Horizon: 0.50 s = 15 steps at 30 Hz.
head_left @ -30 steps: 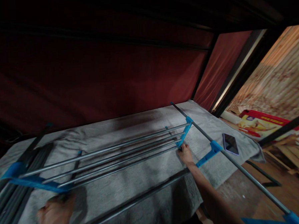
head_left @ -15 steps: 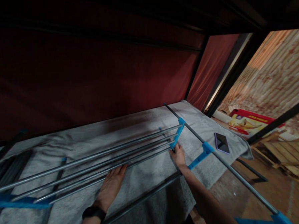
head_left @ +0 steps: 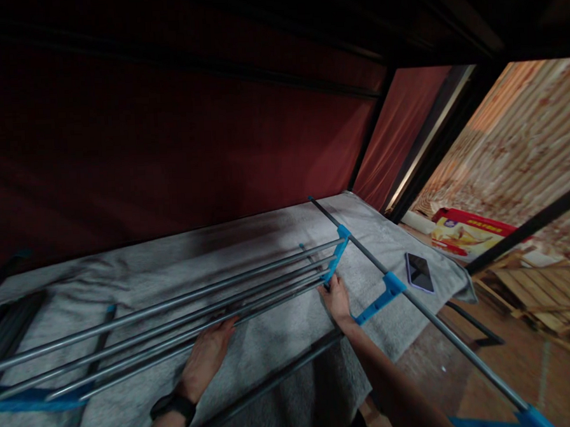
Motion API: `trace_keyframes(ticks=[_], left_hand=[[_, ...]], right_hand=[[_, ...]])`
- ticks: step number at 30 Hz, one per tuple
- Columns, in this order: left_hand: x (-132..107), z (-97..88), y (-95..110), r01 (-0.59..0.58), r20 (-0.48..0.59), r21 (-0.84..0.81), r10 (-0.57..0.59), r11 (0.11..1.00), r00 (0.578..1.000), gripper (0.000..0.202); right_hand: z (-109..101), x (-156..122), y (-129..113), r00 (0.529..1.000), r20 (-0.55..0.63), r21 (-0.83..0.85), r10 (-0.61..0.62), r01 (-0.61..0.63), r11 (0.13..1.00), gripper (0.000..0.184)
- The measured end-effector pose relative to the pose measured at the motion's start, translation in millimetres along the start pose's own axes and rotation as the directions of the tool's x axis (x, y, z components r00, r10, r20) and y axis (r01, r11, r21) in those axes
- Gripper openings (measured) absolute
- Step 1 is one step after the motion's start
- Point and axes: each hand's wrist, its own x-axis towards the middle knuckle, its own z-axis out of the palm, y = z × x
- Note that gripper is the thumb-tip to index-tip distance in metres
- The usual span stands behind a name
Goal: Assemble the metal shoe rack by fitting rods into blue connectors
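A rack of grey metal tubes (head_left: 175, 307) with blue plastic end brackets lies across the grey cloth. My left hand (head_left: 207, 359), wearing a black wristband, has its fingers curled over the near tubes around the middle of their length; the fingertips are partly hidden. My right hand (head_left: 336, 302) is closed at the lower end of the right blue bracket (head_left: 337, 256), where the near tubes meet it. That bracket joins a long upright pole (head_left: 434, 320). A second blue bracket (head_left: 380, 303) sits lower on the pole, beside my right wrist. At the left, another blue bracket (head_left: 37, 400) carries the other tube ends.
A phone (head_left: 418, 272) rests on the grey cloth (head_left: 291, 340), right of the pole. Dark tubes (head_left: 14, 329) lie at the far left. Beyond the black frame are a red and yellow box (head_left: 472, 232) and wooden pallets (head_left: 542, 299). A dark red fabric wall (head_left: 190, 148) stands behind.
My left fingers have gone from lying flatter against the near tube to curling over the tubes. The rack's left end appears slightly lower and farther left. My right hand stays at the bracket.
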Motion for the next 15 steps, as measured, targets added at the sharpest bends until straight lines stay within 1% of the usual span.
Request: trace_keyframes(ticks=[6,15], left_hand=[[0.9,-2.5,1.3,-0.008,0.004,-0.018,0.008,1.0,1.0,0.044],[4.2,5.2,-12.6,-0.035,0.07,-0.011,0.036,0.999,0.997,0.048]], right_hand=[[0.6,1.3,-0.9,1.0,-0.002,-0.028,-0.016,0.016,0.999,0.039],[1.8,1.5,-1.2,0.999,-0.012,-0.074,-0.038,0.037,0.997,0.03]])
